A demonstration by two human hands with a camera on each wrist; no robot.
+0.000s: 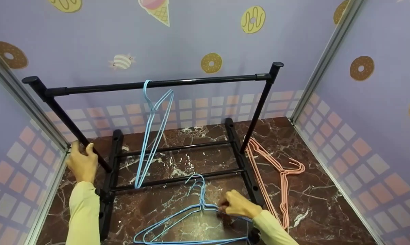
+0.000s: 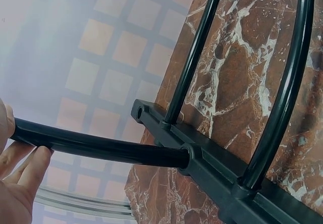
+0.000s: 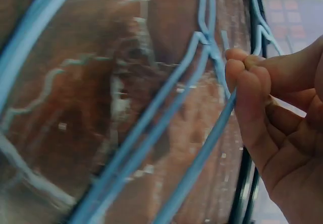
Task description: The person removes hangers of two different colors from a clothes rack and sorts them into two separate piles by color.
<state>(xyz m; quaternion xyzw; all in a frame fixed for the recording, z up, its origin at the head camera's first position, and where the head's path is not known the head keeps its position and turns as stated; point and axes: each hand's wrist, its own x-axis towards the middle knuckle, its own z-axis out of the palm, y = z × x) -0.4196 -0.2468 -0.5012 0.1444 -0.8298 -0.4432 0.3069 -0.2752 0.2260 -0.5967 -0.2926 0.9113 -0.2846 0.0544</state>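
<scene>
My left hand (image 1: 82, 163) grips the left upright of a black clothes rack (image 1: 177, 82), low down near its foot. In the left wrist view the fingers (image 2: 36, 171) wrap the upright (image 2: 101, 146) from below. Thumb and fingertips of my right hand (image 1: 238, 204) pinch the shoulder wire of a light blue clothes hanger (image 3: 194, 163). Other blue hangers (image 1: 177, 217) overlap with it on the floor in front of the rack, hooks pointing away from me. From the rack's top bar hang blue hangers (image 1: 147, 146), left of the middle.
Several pink hangers (image 1: 283, 190) lie on the dark marbled floor (image 1: 313, 194) beside the rack's right foot (image 1: 249, 177). Two low crossbars (image 1: 198, 146) join the feet. Patterned lilac walls (image 1: 177, 41) enclose the back and both sides.
</scene>
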